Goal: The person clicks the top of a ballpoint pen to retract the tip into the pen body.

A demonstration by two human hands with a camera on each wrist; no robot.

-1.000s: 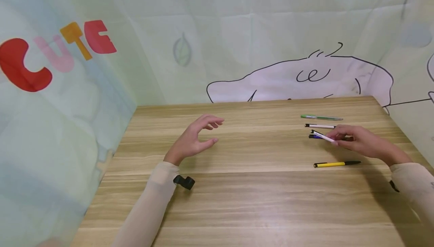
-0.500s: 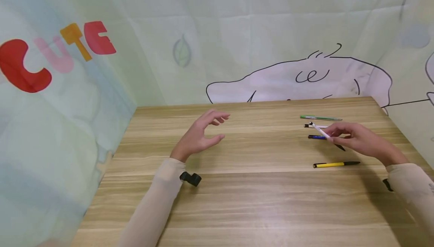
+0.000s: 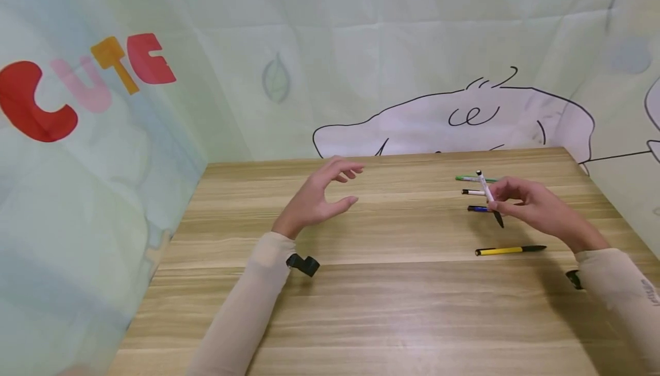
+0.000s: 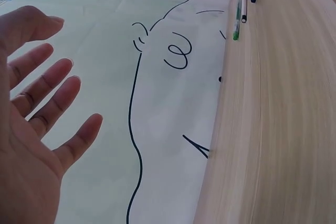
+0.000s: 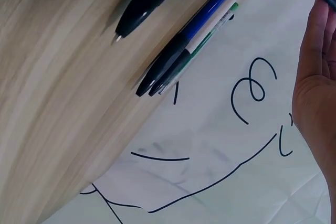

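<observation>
1. Pinched between a person's right hand's (image 3: 541,211) thumb and fingers, a white-and-black ballpoint pen (image 3: 485,187) tilts black end down over a wood-grain tabletop (image 3: 392,313), as I see it on the head feed.

2. From the head I see gaps: a clear-bodied green pen (image 3: 466,179), a second white pen (image 3: 473,192) and a blue pen (image 3: 478,208) lie in separate rows, their right ends hidden behind the hand or the held pen.

3. The right-wrist feed gives me those ends, black on the blue and white, clear on the green, at an angle that makes the three look bunched. In its upper corner the held pen's fine point shows against the wall cloth (image 3: 335,66).

4. Only the head view shows me the yellow pen's (image 3: 507,251) barrel, nearer the person and apart from the row; the right-wrist feed shows a big black front with a metal point, by its place the same pen.

5. The left hand (image 3: 317,199) is spread, thumb away from fingers, well apart from the pens. My left-wrist feed adds its palm and fanned, slightly bent fingers.

6. The cartoon outline (image 3: 412,124) reaches all three feeds; the letters spelling "CUTE" (image 3: 116,55), just the head's.
</observation>
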